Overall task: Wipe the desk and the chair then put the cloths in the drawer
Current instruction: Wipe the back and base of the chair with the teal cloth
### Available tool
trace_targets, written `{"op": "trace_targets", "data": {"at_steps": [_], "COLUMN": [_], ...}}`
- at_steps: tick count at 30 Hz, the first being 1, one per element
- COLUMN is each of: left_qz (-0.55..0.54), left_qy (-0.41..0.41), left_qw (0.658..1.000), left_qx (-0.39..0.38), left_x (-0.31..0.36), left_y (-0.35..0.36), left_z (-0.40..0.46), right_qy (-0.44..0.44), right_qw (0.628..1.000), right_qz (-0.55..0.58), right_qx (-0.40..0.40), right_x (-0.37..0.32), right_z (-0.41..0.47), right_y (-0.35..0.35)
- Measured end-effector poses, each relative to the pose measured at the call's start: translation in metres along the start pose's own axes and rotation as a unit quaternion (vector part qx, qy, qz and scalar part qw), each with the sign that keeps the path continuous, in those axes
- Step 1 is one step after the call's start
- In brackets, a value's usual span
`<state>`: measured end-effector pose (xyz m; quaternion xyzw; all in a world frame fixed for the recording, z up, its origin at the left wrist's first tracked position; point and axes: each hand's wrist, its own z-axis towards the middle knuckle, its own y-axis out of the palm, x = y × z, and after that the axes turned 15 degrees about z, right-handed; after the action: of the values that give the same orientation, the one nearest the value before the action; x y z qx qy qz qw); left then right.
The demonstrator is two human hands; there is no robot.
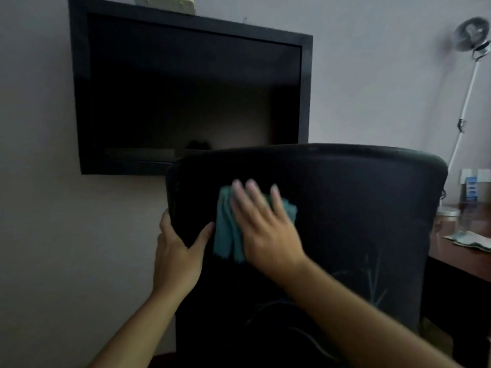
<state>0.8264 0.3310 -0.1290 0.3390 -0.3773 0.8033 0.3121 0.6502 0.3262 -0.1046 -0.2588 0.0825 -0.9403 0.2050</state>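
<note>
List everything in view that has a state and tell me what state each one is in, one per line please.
Wall screen: dark, off.
Chair back: upright, being wiped.
Teal cloth: crumpled, pressed flat against the chair back.
Right hand: fingers straight, pressing the cloth.
Left hand: gripping the chair back's left edge.
Second cloth: lying on the desk.
Jar: lid on.
Stand fan: upright; running or not, cannot tell.

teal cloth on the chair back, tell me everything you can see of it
The teal cloth is a soft, folded or bunched rag, motion-blurred, hanging in vertical folds. The right hand presses it flat-fingered against the upper left of the black chair backrest, covering its right part. The left hand grips the backrest's edge beside it.
</note>
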Motion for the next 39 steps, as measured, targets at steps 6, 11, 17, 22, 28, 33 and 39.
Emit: {"op": "trace_targets", "data": {"at_steps": [6,11,17,22,28,33,39], "left_qz": [-0.057,-0.114,-0.176,-0.292,-0.415,-0.341,-0.34], "left_qy": [0.009,0.028,0.009,-0.069,-0.13,-0.113,-0.095], "left_qw": [0.998,0.992,0.983,0.951,0.891,0.929,0.934], "left_qx": [-0.001,-0.049,-0.06,-0.08,-0.129,-0.093,-0.058], "left_x": [-0.011,-0.025,-0.02,-0.03,-0.044,-0.037,-0.033], "left_y": [-0.002,-0.014,-0.014,-0.018,-0.03,-0.021,-0.012], "left_z": [-0.001,-0.001,-0.001,0.001,-0.003,-0.006,-0.016], "right_qy": [-0.004,-0.031,-0.027,-0.02,-0.165,-0.133,-0.047], "right_qw": [0.991,0.988,0.995,0.991,0.967,0.985,0.991], "right_qz": [0.108,0.115,0.091,0.12,0.124,0.108,0.117], "right_qx": [0.079,-0.097,-0.003,0.056,-0.148,-0.017,0.036], "right_x": [0.01,-0.055,-0.024,-0.038,-0.079,-0.026,-0.029], "right_z": [0.036,-0.074,0.02,0.094,-0.026,0.052,0.056], "right_y": [-0.001,0.052,0.029,0.036,0.066,0.035,0.03]}}
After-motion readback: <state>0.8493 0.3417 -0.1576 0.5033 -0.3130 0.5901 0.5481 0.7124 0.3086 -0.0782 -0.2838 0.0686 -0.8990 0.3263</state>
